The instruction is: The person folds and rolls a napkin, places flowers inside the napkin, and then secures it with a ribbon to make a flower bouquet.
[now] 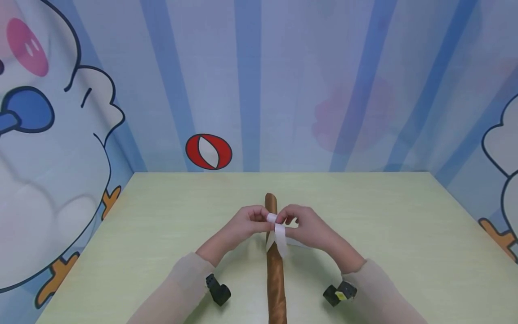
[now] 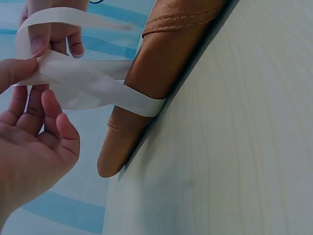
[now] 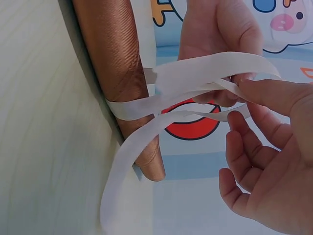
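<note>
A long roll covered in shiny brown fabric [image 1: 276, 279] lies on the table, pointing away from me, with stitched seams near its tapered far end. White ribbon [image 2: 139, 102] loops round it close to that end and crosses over itself above the roll. My left hand [image 1: 244, 221] pinches the ribbon between thumb and fingers just left of the roll. From the right side, my right hand [image 1: 309, 225] pinches it too, fingertips close to the left hand's. One loose ribbon tail [image 3: 115, 181] hangs down past the roll in the right wrist view.
The pale yellow-green table [image 1: 182, 193] meets a blue striped backdrop [image 1: 283, 67] at its far edge. Cartoon figures and a red-and-white ball [image 1: 208, 151] are printed on the backdrop. Small black cameras [image 1: 218, 290] sit at both wrists.
</note>
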`<state>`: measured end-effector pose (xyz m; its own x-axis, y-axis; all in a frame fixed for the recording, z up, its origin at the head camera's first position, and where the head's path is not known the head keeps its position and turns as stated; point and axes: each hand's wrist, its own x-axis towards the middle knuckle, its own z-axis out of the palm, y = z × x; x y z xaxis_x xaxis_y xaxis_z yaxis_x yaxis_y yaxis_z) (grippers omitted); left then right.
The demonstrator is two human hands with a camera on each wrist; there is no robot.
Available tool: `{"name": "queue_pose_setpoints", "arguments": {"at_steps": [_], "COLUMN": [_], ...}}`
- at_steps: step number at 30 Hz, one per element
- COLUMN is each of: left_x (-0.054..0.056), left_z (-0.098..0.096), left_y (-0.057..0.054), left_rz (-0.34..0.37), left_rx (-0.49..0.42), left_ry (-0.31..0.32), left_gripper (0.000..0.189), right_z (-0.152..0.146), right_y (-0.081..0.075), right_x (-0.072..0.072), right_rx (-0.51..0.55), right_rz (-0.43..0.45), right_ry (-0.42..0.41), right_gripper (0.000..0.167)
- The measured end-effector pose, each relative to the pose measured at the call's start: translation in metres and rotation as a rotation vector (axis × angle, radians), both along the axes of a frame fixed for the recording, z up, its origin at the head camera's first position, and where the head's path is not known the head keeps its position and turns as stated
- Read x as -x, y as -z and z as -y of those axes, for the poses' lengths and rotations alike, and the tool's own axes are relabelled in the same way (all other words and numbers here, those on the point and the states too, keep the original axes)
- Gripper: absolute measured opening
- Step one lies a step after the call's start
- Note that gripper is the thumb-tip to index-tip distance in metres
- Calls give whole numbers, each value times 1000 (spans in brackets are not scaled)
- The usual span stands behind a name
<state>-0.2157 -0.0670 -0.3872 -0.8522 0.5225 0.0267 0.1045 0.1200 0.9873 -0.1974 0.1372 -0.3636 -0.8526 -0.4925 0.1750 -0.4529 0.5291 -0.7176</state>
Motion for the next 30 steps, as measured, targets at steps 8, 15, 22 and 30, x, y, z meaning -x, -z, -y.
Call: {"name": "queue_pose_setpoints", "arguments": {"at_steps": [8, 15, 22, 30], "left_x": [0, 0, -1, -4], "left_z": [-2, -6, -8, -9], "left_y": [-2, -4, -6, -10], "left_rz": [-6, 10, -3, -15], "left_rx": [3, 22, 34, 22], "left_ry": [-34, -82, -98, -112], "left_gripper": [15, 15, 15, 15], "right_z": [0, 1, 1, 0], "right_y": [4, 5, 9, 13], "right_x": [0, 1, 1, 2], "right_rx": [27, 64, 96, 151], "right_rz": [25, 44, 96, 173], "right_ry": [-6, 5, 30, 47], "right_gripper": [8, 12, 13, 18]}}
